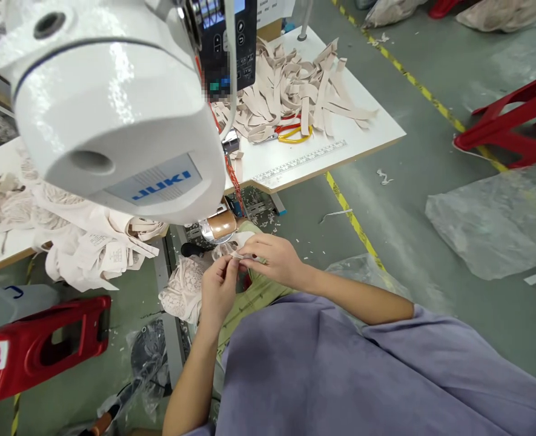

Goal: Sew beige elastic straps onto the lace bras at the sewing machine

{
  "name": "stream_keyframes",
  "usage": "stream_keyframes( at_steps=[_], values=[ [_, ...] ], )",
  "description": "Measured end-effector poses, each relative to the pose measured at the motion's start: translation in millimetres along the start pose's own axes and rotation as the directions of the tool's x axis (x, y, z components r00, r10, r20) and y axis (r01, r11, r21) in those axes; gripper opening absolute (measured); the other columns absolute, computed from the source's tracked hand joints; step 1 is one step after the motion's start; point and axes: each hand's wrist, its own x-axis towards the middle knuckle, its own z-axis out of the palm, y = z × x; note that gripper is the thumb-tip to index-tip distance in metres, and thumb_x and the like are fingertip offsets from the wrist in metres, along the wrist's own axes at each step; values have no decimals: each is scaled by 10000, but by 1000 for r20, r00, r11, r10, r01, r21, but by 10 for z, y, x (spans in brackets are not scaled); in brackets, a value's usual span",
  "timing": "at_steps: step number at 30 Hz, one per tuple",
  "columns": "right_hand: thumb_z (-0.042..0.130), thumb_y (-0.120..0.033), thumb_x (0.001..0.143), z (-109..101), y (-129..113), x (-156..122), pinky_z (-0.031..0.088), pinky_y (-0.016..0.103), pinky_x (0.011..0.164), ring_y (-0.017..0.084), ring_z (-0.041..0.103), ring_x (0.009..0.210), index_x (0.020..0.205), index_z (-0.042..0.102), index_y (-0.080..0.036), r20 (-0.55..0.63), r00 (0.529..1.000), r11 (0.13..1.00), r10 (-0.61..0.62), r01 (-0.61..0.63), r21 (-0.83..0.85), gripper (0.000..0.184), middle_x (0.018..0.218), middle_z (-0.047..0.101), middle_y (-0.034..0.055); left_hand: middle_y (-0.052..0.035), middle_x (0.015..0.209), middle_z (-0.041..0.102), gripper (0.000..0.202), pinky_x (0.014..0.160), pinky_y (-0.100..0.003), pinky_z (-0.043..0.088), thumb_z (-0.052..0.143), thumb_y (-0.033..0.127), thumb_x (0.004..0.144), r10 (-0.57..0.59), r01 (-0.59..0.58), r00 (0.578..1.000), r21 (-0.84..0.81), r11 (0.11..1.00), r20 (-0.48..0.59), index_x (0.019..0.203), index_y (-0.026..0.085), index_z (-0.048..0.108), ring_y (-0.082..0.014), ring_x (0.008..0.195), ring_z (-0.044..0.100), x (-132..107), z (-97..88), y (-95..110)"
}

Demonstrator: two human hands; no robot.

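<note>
Lace (183,289) hangs beside L hand (217,288), nr machine (122,121); L thumb & fingers pinched tight on pale cloth (237,255), R hand (274,259) likewise; strips (290,85) & scissors (297,139) on white tbl (370,134).

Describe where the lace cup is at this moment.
In the head view, the lace cup is left of centre, immediately left of the left hand and below the white sewing machine in the picture.

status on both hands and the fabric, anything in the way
Left hand and right hand pinching pale fabric together. Lace garment bunched beside left hand. Sewing machine close ahead, nothing seen blocking the pinch.
</note>
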Motion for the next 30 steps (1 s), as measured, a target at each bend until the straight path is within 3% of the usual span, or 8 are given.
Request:
stream_keyframes(
  at_steps=[3,7,9,12,15,17,24,30],
  values=[
    [518,-329,999,76,28,-39,524,332,805,192,681,916,990,742,-241,-20,997,996,-78,77,-54,241,989,762,57,3,658,576,402,620,-240,370,543,516,935,-20,19,999,-19,1000,-46,738,177,631,-133,631,480,73,27,-84],
    [474,-354,1011,-54,345,103,524,281,774,161,682,922,1027,744,-256,149,977,973,-155,177,-151,288,1007,762,26,37,570,476,479,537,-226,300,678,616,807,-143,136,989,-168,976,-33,664,174,562,-104,547,387,207,6,-265],
    [420,-341,1028,-334,657,372,514,266,819,155,663,989,1132,715,-243,149,989,951,14,33,-308,327,1077,743,36,42,577,468,493,525,-221,286,705,634,774,-179,175,984,-215,961,2,684,167,573,-96,540,375,239,-32,-315],
    [286,-158,1012,-921,1185,980,451,369,975,233,565,1174,1324,585,-112,-75,959,794,274,-269,-546,434,1307,628,171,38,605,485,499,529,-219,292,710,645,763,-176,174,984,-236,956,13,724,160,599,-94,546,384,214,-77,-292],
    [357,-70,944,-1386,1585,1530,418,404,974,288,541,1164,1312,555,-15,-82,929,717,360,-332,-614,421,1293,604,259,40,604,492,501,525,-221,284,687,649,782,-161,159,987,-244,957,11,758,152,626,-88,533,376,162,-66,-217],
    [430,-74,922,-1512,1709,1703,424,396,933,302,570,1095,1234,603,-14,-17,923,706,384,-305,-639,362,1181,650,255,43,605,494,487,524,-219,281,684,632,794,-157,153,988,-269,951,6,773,149,628,-84,530,375,141,-47,-189],
    [628,-245,872,-1343,1527,1273,435,334,759,292,609,953,1348,503,-70,68,924,683,377,-228,-695,522,1319,503,252,34,626,523,420,518,-217,295,678,559,821,-197,200,979,-408,891,51,727,161,579,-79,532,404,140,-41,-211],
    [440,-241,972,-1253,1378,1062,381,330,721,303,593,961,1333,511,-100,118,915,600,385,-151,-785,394,1099,634,196,36,631,533,373,530,-215,330,691,513,793,-208,208,977,-484,850,55,720,168,571,-75,537,431,161,32,-113]
  ],
)
